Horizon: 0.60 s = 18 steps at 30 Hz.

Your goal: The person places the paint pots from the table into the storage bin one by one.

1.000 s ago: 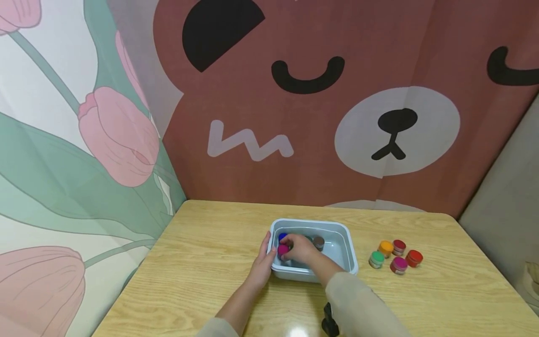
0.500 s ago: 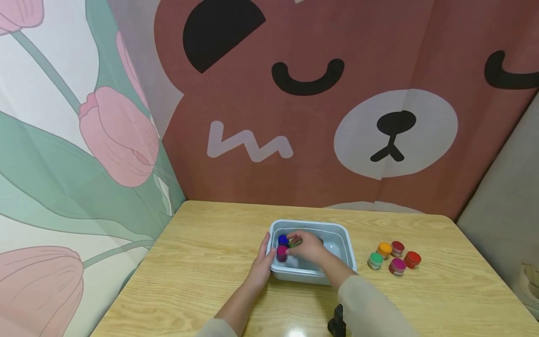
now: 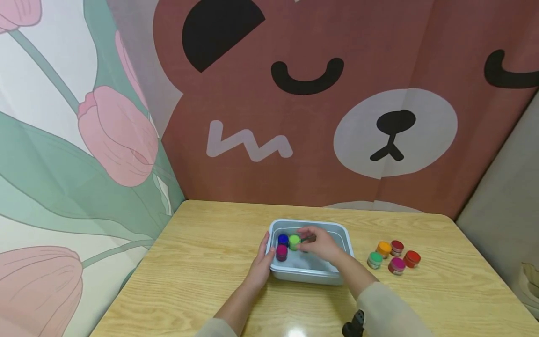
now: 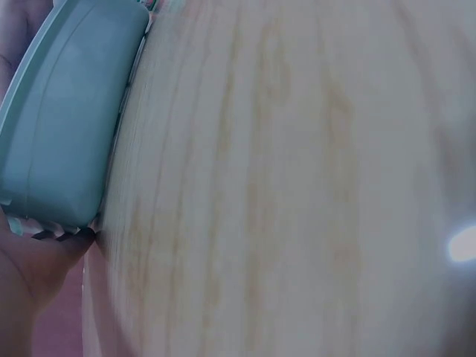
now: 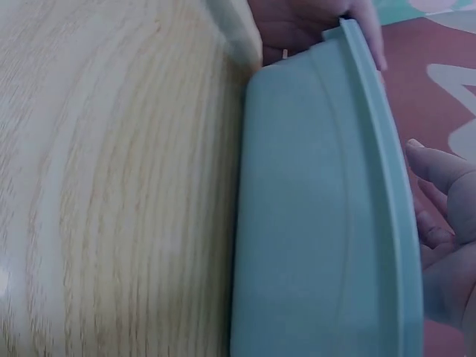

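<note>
A pale blue plastic tub [image 3: 313, 276] stands on the table. My left hand [image 3: 260, 269] holds its left end, the thumb at the rim and the fingers along the outer wall. Inside at the left sit small jars: a blue-lidded jar [image 3: 283, 240], a magenta-lidded jar [image 3: 281, 252] and a lime-lidded jar [image 3: 294, 242]. My right hand [image 3: 321, 244] reaches over the tub and pinches a brown-lidded jar [image 3: 310, 238], partly hidden by the fingers. In the right wrist view, the tub wall [image 5: 320, 208] hides what the right fingers [image 5: 446, 178] hold.
Right of the tub stands a loose group of jars on the wooden table [image 3: 210, 262]: an orange-lidded jar [image 3: 383, 249], a green-lidded jar [image 3: 375, 260], a dark red one [image 3: 396, 247], a red one [image 3: 411, 258] and a magenta one [image 3: 397, 266]. A printed curtain [image 3: 311, 178] hangs behind.
My right hand has let go of the lime-lidded jar beside the blue and magenta ones. It has moved right and taken hold of the brown-lidded jar. The left hand stays on the tub.
</note>
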Motion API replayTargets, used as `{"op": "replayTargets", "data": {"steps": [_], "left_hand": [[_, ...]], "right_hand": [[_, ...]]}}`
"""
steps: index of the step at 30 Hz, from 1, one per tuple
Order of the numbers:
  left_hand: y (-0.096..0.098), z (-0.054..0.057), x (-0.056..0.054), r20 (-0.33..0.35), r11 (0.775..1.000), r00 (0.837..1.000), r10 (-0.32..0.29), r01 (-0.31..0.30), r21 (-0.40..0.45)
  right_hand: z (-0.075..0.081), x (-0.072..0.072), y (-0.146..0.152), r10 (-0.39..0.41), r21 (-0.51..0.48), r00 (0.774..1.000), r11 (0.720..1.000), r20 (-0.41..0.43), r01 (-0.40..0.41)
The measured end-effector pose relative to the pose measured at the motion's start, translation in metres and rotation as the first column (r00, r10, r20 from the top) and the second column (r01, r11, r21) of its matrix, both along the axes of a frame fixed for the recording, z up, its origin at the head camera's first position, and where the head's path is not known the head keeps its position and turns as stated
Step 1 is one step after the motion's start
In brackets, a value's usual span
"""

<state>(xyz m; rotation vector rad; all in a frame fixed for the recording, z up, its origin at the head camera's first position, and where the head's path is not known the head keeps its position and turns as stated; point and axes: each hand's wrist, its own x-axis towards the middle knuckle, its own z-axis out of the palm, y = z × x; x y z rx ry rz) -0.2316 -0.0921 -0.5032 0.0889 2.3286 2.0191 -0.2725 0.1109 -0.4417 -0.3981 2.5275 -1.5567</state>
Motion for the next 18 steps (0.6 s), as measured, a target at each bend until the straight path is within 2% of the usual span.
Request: {"op": "replayTargets", "data": {"steps": [5, 10, 18], "left_hand": [[0.000, 0.000, 0.000, 0.002, 1.000, 1.000, 0.003, -0.003, 0.006], [0.000, -0.001, -0.001, 0.004, 1.000, 1.000, 0.004, -0.004, 0.006], [0.000, 0.001, 0.002, -0.058, 1.000, 0.998, -0.021, 0.022, 0.016]], "right_hand": [[0.012, 0.006, 0.014, -0.013, 0.001, 0.999, 1.000, 0.029, 0.013], [0.014, 0.006, 0.034, -0.034, -0.017, 0.999, 0.999, 0.041, 0.035], [0.020, 0.014, 0.066, -0.109, 0.006, 0.993, 0.994, 0.040, 0.109]]}}
